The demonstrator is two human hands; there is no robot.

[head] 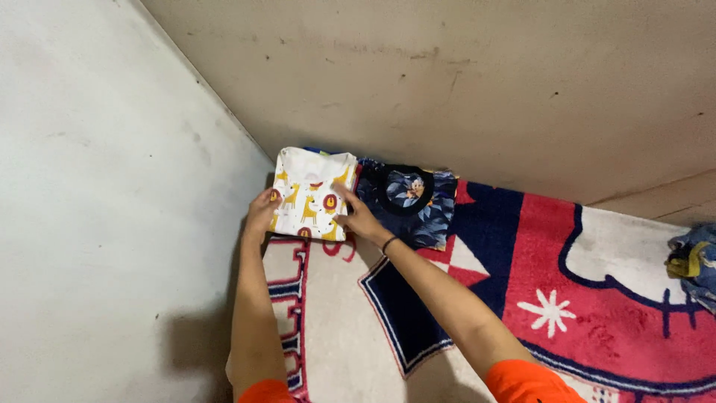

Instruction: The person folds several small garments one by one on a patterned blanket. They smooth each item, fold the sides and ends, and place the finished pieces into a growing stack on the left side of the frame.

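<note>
A folded white cloth [309, 183] printed with yellow and red animals lies in the corner where two walls meet. My left hand [261, 211] grips its left edge. My right hand [356, 215], with a dark band on the wrist, holds its right edge, fingers laid on top. Right beside it lies a folded dark blue garment [429, 213] with a floral print and a black round collar. Both pieces rest on a plush blanket [522, 254] patterned in red, navy and white.
A pale wall [97, 209] rises on the left and a beige wall [447, 82] at the back. A crumpled blue and yellow garment [697, 265] lies at the far right edge of the blanket.
</note>
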